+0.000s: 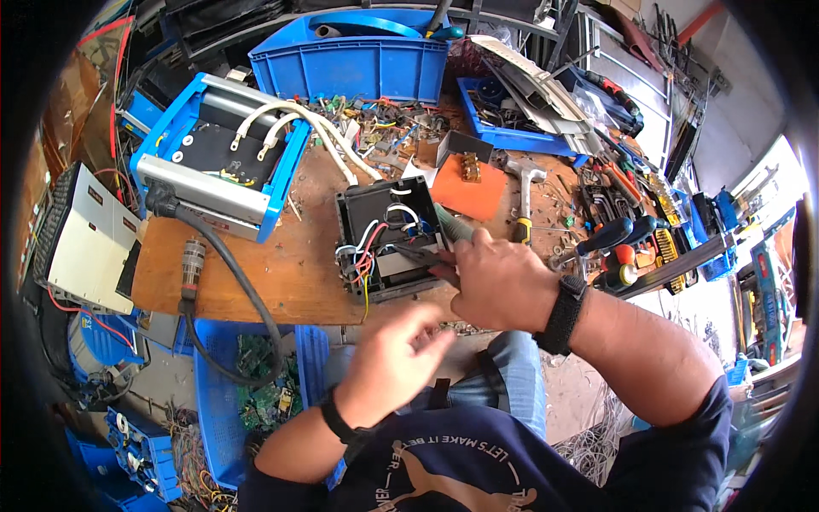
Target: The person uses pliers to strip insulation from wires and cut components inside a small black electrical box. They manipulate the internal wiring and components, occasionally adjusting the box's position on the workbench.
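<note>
A black open-topped box [388, 235] of electrical parts stands at the table's front edge, with red, white, blue and yellow wires [367, 252] inside. My right hand [503, 282] is closed around a pair of pliers [439, 263]. Their dark jaws reach over the near right part of the box, among its parts; whether they grip anything there I cannot make out. Just in front of the box my left hand [397, 354] hangs in the air, slightly blurred, thumb and fingers apart and nothing in them. Thick white cables [328, 141] run from the box to a blue-framed silver unit [205, 183] at its left.
A hammer [523, 192] and an orange sheet [465, 188] lie right of the box. Hand tools [610, 200] crowd the right side. Small scraps cover the back, before a blue crate [350, 64]. A black cable [235, 247] droops over the front edge above a blue basket [209, 401] of circuit boards.
</note>
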Motion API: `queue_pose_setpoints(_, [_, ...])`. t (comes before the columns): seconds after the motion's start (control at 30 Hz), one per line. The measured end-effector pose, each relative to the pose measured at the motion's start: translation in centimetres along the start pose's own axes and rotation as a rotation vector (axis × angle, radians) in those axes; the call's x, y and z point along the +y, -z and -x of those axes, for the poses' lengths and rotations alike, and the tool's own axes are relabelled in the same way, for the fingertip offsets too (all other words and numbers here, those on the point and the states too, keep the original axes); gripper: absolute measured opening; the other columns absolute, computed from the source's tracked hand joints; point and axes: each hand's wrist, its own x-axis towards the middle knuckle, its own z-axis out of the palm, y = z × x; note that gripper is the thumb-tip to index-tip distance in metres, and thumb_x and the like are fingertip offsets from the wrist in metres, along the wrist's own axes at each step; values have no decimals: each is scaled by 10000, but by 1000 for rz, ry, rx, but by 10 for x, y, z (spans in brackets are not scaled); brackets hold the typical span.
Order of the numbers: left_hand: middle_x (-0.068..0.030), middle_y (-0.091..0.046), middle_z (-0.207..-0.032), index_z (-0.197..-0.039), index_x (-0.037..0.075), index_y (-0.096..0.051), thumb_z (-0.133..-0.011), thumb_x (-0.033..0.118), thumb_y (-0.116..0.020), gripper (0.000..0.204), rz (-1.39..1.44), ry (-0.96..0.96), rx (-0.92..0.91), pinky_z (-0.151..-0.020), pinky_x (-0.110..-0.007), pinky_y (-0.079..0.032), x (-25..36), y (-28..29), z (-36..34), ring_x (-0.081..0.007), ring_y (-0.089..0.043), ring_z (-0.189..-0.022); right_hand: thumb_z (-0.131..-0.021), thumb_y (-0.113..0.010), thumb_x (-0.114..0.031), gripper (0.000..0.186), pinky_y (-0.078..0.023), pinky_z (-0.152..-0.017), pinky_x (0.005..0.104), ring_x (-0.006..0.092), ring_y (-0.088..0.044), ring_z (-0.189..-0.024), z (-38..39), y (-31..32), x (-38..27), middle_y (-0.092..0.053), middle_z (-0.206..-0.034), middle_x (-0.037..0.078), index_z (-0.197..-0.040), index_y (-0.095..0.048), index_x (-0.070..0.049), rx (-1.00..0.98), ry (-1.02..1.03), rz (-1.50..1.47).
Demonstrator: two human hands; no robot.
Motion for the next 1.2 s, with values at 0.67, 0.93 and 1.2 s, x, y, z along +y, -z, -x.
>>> queue_pose_setpoints(0.67, [-208,-446,-1389,-1336,-37,-451,-545,336,-889,978,-664,-89,-16,-1123,-443,-301,-61,37,-62,-364,-359,-1337,-829,-595,-141,257,-559,-650,371,287,-689,-796,-21,-33,42,-631,-924,152,-1057,-549,-33,243,80,246])
queue_pose_setpoints(0.93, [-218,-492,-1346,-1312,-48,-472,-525,299,-890,956,-648,-77,34,-1110,-431,-327,-64,34,-59,-367,-402,-1312,-871,-563,-172,163,-558,-620,384,298,-686,-780,-26,-49,49,-629,-902,143,-987,-565,-57,378,124,138])
queue_pose_setpoints(1.2, [-242,-543,-1283,-1258,-68,-514,-523,296,-892,903,-662,-153,105,-1085,-444,-357,-66,32,-54,-392,-458,-1259,-823,-610,-179,222,-541,-641,427,331,-662,-796,-29,-59,52,-616,-898,153,-998,-546,-58,484,154,33])
